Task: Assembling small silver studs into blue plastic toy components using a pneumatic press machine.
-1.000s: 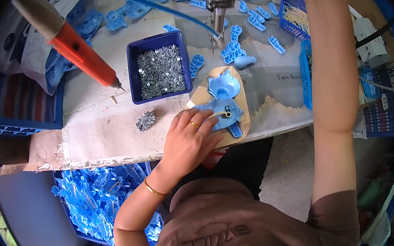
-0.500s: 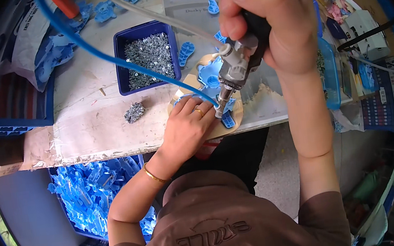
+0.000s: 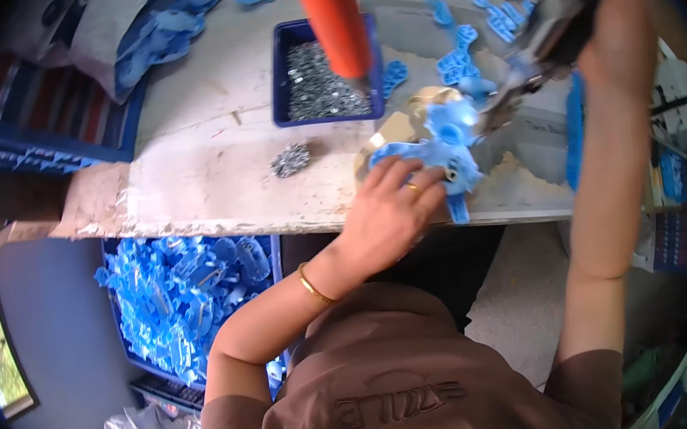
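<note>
My right hand (image 3: 614,23) is wrapped round a black and grey metal power screwdriver (image 3: 548,34), blurred by motion, its front end pointing down and left. That end is close to a light blue plastic part (image 3: 448,130); whether they touch I cannot tell. My left hand (image 3: 389,209), with a ring and a bracelet, grips the near left edge of this part, its fingers bent over it and thumb hidden. Beneath the part lies a tan board (image 3: 397,128) at the table's front edge. A small pile of metal screws (image 3: 291,160) sits left of the board.
A dark blue tray (image 3: 277,95) of small metal screws stands behind, with an orange tool (image 3: 335,25) in front of it. Loose blue parts (image 3: 461,53) lie farther back. Below the table at left is a bin of blue parts (image 3: 192,299). A blue crate (image 3: 126,125) stands far left.
My right hand has pulled the screwdriver up and right, off the spot beside my left fingers. The blue part looks shifted and tilted on the board. The whole view has swung.
</note>
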Demonstrator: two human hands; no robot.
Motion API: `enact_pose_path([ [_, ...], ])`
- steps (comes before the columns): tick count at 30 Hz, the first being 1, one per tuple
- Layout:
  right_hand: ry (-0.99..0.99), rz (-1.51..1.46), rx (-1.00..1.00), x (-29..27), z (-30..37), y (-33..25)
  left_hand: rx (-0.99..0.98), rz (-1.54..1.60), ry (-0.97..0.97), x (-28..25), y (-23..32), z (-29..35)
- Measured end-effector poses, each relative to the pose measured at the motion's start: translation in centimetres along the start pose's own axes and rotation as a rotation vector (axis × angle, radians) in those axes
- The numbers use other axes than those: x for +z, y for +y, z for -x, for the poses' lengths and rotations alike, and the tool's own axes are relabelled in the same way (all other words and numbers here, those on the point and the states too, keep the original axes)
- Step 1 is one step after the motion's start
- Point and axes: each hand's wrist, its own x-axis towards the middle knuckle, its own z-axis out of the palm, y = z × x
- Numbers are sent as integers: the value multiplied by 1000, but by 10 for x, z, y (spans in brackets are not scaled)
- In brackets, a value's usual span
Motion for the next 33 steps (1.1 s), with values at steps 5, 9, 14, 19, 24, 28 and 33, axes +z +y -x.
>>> enact_pose_path([
  [5,-267,-222,-15,-102,-126,95,-132,488,-119,-87,36,31],
  [9,-317,-304,82,-145,-178,136,-369,658,-446,-164,-6,83],
  [14,-263,-111,96,-45,-84,105,-1321,36,-195,-267,-6,246],
  [19,-276,533,57,-147,-94,200,-1340,-630,-33,-329,-69,413],
  [24,-414,1234,250,-180,-53,262,-1612,-972,-245,-302,-114,495],
  [28,-553,1279,146,-187,-30,301,-1693,-816,-302,-276,-107,502],
  [33,-744,1072,447,-174,-43,250,-1024,-1471,-73,-261,-131,482],
])
